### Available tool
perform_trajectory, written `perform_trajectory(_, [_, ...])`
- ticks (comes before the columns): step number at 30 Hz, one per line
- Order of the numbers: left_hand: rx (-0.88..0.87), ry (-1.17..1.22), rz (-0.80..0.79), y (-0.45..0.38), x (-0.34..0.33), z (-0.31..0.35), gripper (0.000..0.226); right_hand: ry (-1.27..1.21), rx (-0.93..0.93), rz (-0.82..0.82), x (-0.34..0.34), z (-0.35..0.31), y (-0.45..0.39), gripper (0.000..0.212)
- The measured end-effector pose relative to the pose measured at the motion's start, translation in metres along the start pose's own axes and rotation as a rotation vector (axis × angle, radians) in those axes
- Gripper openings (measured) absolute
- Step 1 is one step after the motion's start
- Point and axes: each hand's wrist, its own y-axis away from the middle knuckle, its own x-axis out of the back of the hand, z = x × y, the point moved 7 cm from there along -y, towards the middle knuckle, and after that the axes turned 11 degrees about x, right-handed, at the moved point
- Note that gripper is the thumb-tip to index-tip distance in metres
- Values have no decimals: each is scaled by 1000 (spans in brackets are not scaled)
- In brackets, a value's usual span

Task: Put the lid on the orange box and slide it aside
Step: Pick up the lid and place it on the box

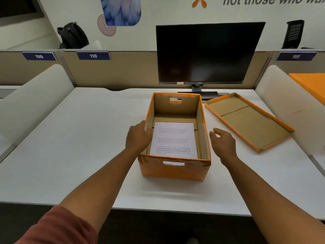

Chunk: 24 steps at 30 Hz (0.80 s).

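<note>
The orange box (pixel 174 169) stands uncovered in the middle of the white desk, with a printed sheet of paper (pixel 174 140) lying flat on its bottom. Its lid (pixel 248 120) lies upside down on the desk to the right, brown inside facing up, orange rim around it. My left hand (pixel 138 136) grips the box's left wall, fingers curled over the rim. My right hand (pixel 222 142) hovers just right of the box's right wall, fingers apart and holding nothing, between the box and the lid.
A dark monitor (pixel 207 53) stands at the back of the desk (pixel 79 138), its base just behind the box. White side dividers (pixel 31 103) flank the desk. Another orange object (pixel 311 85) sits beyond the right divider. A black backpack (pixel 73 35) rests behind the partition.
</note>
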Motion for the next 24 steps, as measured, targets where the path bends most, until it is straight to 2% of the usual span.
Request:
perform_trajectory(4, [-17, -8, 149, -8, 18, 9, 26, 21, 57, -57, -1, -9, -4, 40])
perform_trajectory(6, [-7, 6, 178, -9, 17, 16, 34, 38, 78, -94, -1, -9, -3, 39])
perform_trajectory(8, [-161, 60, 42, 25, -46, 94, 40, 93, -14, 30, 80, 49, 8, 39])
perform_trajectory(13, [-265, 155, 20, 40, -61, 123, 37, 121, 0, 10, 87, 61, -1, 39])
perform_trajectory(17, [-435, 185, -1, 60, -80, 160, 34, 188, 25, 10, 94, 72, -6, 41])
perform_trajectory(22, [-514, 132, -108, 79, -142, 221, 37, 409, 104, -76, 115, 118, -34, 41])
perform_trajectory(24, [-491, 136, -135, 86, -163, 236, 38, 503, 148, -130, 117, 137, -43, 39])
